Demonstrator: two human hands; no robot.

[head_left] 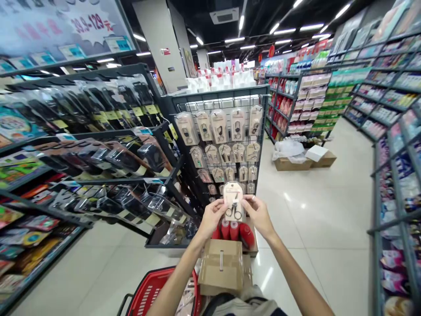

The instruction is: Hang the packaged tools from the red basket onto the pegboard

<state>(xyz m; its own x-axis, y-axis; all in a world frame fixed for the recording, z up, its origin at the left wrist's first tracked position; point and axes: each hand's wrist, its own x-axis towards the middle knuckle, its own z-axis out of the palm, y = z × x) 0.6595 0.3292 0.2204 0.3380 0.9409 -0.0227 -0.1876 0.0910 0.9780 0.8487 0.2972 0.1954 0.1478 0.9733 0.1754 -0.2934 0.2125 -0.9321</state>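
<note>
Between my two hands is a blister pack of small scissors, with a cream card and dark finger loops showing through the clear front. My left hand pinches its left edge and my right hand pinches its right edge. The pack is held upright before a wire rack hung with similar carded packs. Below my hands are several red bottles and a closed cardboard box. A red shopping basket with carded packs inside lies under my left forearm.
On the left, a dark shelf unit holds hanging packaged brushes on several levels. Stocked shelves line the right side. An open carton with plastic wrap stands on the tiled floor ahead to the right.
</note>
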